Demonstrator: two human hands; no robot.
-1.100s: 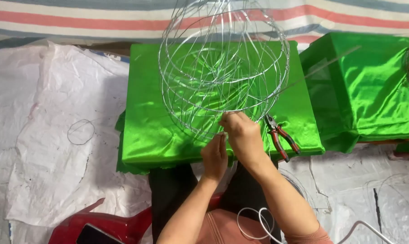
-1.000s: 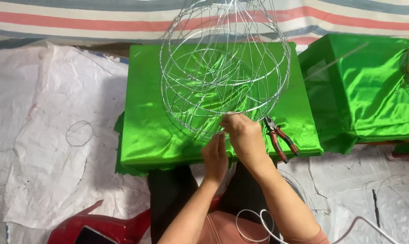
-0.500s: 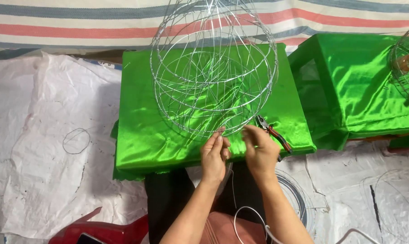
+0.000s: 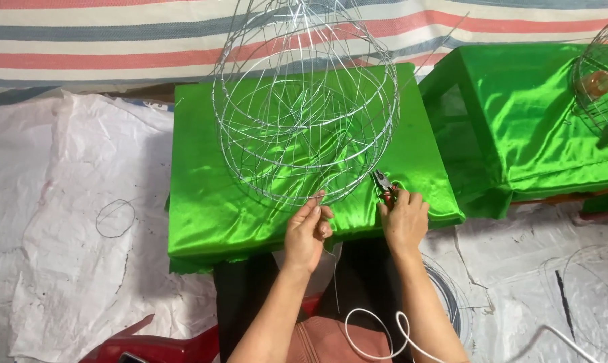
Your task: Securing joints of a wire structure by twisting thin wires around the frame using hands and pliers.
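No packages, labels, signs, screens.

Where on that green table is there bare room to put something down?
The green cloth is bare along its left side, beside the wire frame. The near right corner is crowded: left hand, right hand and pliers.

Shiny metal wire frame (image 4: 304, 107); glossy green satin cloth (image 4: 210, 202)

Bare green cloth (image 4: 210, 202) lay open at nine o'clock of the left hand (image 4: 306, 232). At twelve o'clock stood the wire frame (image 4: 304, 107), blocking passage. Pliers (image 4: 383, 185) lay under the right hand (image 4: 403, 218).
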